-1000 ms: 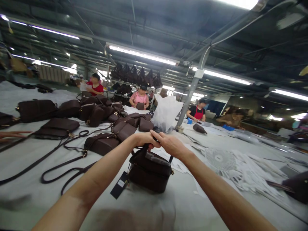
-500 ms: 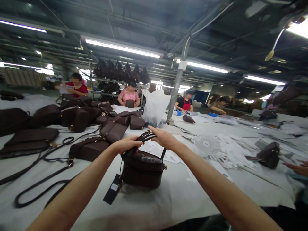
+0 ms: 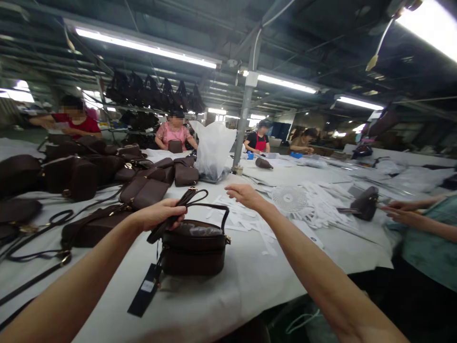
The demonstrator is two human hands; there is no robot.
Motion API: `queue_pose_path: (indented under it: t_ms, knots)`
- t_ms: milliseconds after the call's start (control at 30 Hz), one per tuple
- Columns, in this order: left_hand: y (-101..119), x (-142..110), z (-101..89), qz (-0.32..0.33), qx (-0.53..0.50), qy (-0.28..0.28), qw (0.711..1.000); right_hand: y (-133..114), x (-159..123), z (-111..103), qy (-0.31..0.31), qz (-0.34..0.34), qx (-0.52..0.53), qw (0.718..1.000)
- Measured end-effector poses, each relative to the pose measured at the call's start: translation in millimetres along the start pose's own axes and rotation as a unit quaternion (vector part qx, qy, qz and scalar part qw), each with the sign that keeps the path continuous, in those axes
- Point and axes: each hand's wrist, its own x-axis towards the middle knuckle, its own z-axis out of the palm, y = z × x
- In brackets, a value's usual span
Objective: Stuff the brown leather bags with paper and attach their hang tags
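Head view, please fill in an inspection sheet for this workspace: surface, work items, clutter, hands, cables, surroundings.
Surface: table, pale, its covering creased.
Work items: dark bag upright on the table; strap partly bunched; black tag with a white label at its side.
Clutter: pile of brown bags on the left; white pieces and a round white grille on the right; whitish plastic bag by the pillar.
Hands: left hand grips the strap; right hand open, holding nothing.
Cables: pale cord hangs at upper right; another cord runs along the pillar.
Surroundings: several people beyond the table; another person's hands at right, beside another bag; strip lights lit overhead.
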Motion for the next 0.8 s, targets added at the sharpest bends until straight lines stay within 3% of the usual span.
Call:
queue_pose_path:
  t_ms: [100, 233, 367, 500, 633, 800]
  knots:
    - [-7, 2, 0.0, -0.012, -0.027, -0.013, 0.999, 38, -20, 17, -0.025, 0.129, -0.047, 0.990]
    - [-15, 6, 0.9, -0.024, -0.061, 0.009, 0.998, 85, -64, 66, -0.065, 0.278, -0.070, 0.956]
    - [-21, 11, 0.9, -0.026, -0.061, 0.023, 0.998, 117, -103, 107, -0.050, 0.361, -0.041, 0.930]
    - [-24, 14, 1.3, -0.022, -0.060, 0.028, 0.998, 135, -118, 119, 0.006, 0.375, 0.056, 0.925]
    - [-26, 10, 1.8, -0.021, -0.092, 0.042, 0.995, 135, -123, 114, 0.078, 0.325, 0.225, 0.915]
    - [-25, 4, 5.8, -0.008, -0.109, 0.057, 0.992, 100, -135, 102, 0.185, 0.281, 0.420, 0.843]
